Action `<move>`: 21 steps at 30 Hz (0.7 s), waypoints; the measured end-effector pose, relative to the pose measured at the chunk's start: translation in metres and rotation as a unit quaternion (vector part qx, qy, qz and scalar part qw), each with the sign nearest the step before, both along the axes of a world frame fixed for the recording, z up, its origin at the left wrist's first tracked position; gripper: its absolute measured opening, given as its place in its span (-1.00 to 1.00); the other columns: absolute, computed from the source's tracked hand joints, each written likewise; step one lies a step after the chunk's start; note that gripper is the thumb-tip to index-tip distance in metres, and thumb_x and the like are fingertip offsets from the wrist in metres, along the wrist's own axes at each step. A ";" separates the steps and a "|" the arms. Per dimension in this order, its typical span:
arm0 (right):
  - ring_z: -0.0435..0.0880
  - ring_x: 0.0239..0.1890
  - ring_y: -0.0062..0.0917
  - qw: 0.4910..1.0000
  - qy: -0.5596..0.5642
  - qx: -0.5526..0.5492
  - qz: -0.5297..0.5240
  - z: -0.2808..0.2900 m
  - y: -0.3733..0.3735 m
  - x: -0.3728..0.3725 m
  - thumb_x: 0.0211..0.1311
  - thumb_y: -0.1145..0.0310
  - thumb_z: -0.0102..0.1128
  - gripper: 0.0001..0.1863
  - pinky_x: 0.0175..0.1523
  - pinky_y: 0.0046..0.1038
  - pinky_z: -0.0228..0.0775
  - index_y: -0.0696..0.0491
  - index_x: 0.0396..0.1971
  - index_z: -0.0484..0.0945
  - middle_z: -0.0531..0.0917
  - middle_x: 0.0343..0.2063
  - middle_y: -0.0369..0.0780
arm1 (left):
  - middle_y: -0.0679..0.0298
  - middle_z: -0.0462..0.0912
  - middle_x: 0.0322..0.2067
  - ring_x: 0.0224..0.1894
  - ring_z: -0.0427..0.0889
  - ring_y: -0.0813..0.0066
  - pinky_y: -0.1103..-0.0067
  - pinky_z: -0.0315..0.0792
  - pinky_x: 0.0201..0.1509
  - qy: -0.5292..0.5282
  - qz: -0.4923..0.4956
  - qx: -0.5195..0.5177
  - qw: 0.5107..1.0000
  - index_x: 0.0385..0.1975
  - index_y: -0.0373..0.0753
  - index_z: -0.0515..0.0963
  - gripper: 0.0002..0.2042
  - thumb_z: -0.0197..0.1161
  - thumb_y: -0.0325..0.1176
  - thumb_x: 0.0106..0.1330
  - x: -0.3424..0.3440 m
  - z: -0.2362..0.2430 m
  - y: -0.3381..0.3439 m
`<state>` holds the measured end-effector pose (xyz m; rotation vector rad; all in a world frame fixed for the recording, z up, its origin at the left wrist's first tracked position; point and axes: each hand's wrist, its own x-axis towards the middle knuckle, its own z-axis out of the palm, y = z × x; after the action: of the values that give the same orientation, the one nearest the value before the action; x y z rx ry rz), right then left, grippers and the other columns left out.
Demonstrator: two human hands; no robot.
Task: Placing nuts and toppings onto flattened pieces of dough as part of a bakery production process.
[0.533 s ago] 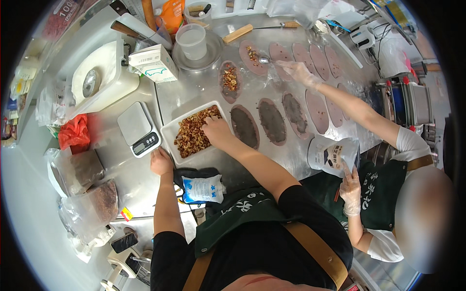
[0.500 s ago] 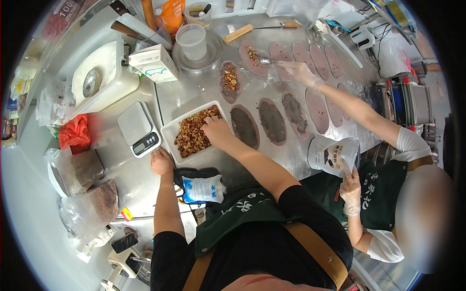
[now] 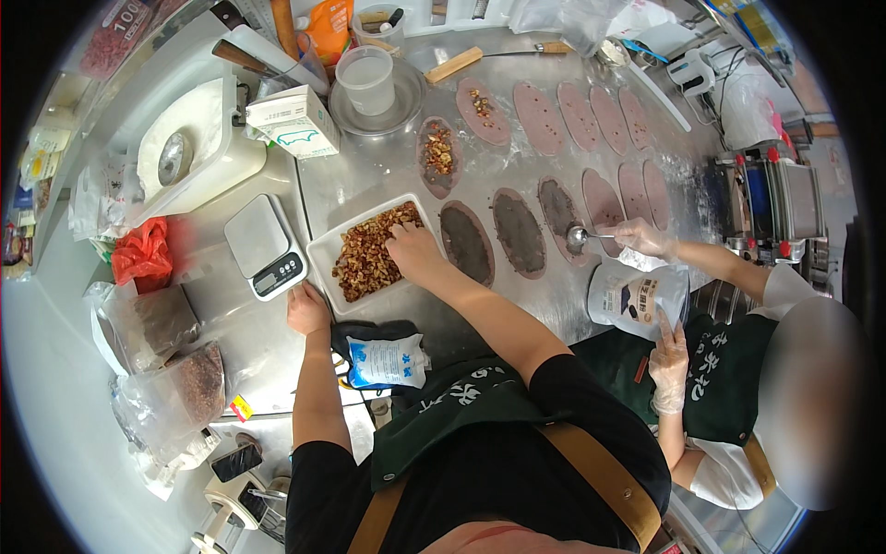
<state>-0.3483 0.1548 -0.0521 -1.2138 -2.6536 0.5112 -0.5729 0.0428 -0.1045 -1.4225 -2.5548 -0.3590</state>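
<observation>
Far left of the white rectangular plastic tray [image 3: 325,247], a crumpled red plastic bag [image 3: 143,254]; at lower left of the tray, a clear plastic bag of dark brown contents [image 3: 198,383]. Up and left of the tray, a large white plastic bin [image 3: 217,191] of white powder, with a round metal bowl [image 3: 173,157] inside. Just left of the tray, on the shiny steel table [image 3: 346,175], a flat digital scale with a square silver plate [image 3: 257,233]. Above the scale and up-left of the tray, a white cardboard carton with green line drawing [image 3: 293,122].

Between scale and tray, at their lower corners, a bare left hand [image 3: 307,309], loosely curled beside the scale's edge; gripping it or merely resting there: cannot tell. Inside the tray, a heap of chopped brown nut mix [image 3: 365,254]. At the tray's right side, well apart from the left, a bare right hand [image 3: 413,249], fingertips down in the mix; closed on pieces or not: cannot tell. Below the tray, a soft blue-and-white plastic pack [image 3: 388,360].

Right of the tray, rows of flat oval pinkish dough pieces [image 3: 604,203], two nut-topped, three spread with dark grey paste. Farther right of the tray, a co-worker's gloved hand [image 3: 646,238] with a round-bowled metal spoon [image 3: 578,236] over a paste-spread oval, and another gloved hand [image 3: 669,369] holding a silvery white pouch [image 3: 635,297].
</observation>
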 end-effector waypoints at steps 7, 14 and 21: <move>0.50 -0.32 -0.38 1.000 -0.010 0.027 0.011 0.003 -0.004 0.001 -0.15 0.45 0.08 -0.94 -0.29 -0.38 0.38 0.08 -0.60 0.51 0.48 -0.49 -0.22 | 0.23 0.51 -0.57 -0.61 0.52 0.18 0.36 0.38 -0.62 0.003 -0.007 0.018 1.000 -0.62 -0.17 0.44 -0.77 0.04 -0.24 0.24 0.000 0.000 -0.001; 0.50 -0.38 -0.43 0.997 0.041 0.066 0.016 0.009 -0.003 0.008 -0.17 0.43 0.09 -0.97 -0.35 -0.40 0.38 0.04 -0.63 0.48 0.47 -0.53 -0.26 | 0.21 0.50 -0.57 -0.61 0.51 0.16 0.34 0.38 -0.61 -0.006 -0.004 0.007 1.000 -0.63 -0.18 0.44 -0.76 0.03 -0.25 0.25 0.000 -0.001 0.000; 0.50 -0.40 -0.45 0.996 0.069 0.044 0.020 0.011 -0.003 0.011 -0.16 0.43 0.08 -0.93 -0.37 -0.43 0.40 0.05 -0.58 0.44 0.44 -0.50 -0.25 | 0.21 0.50 -0.57 -0.60 0.52 0.17 0.34 0.38 -0.61 -0.002 -0.009 0.011 1.000 -0.64 -0.18 0.43 -0.77 0.04 -0.26 0.24 -0.001 -0.002 0.001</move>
<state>-0.3369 0.1521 -0.0412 -1.0633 -2.5600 0.4602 -0.5739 0.0439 -0.1068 -1.4386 -2.5345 -0.3911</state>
